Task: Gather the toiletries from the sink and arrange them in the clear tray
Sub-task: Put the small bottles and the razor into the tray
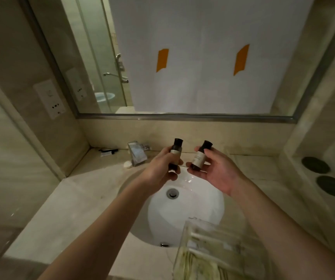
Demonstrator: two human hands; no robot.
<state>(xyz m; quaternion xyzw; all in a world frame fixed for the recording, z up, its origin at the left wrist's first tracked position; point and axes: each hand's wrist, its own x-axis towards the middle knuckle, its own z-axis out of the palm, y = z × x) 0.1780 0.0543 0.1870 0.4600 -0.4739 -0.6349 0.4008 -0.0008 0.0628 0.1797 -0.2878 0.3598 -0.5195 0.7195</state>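
Note:
My left hand (161,165) grips a small dark bottle (175,151) with a pale label, held upright above the far rim of the white sink basin (184,215). My right hand (216,169) holds a second dark bottle (200,156), tilted slightly right, just beside the first. The two bottles are a little apart. The clear tray (219,253) stands at the near right edge of the counter, partly over the basin's front; a few pale stick-like items lie in it.
A chrome faucet (137,153) stands behind the basin, with a small white soap (127,164) at its left and a dark-and-white packet (108,152) in the back left corner. Two dark round coasters (324,175) lie on the right ledge. The mirror (182,57) rises behind.

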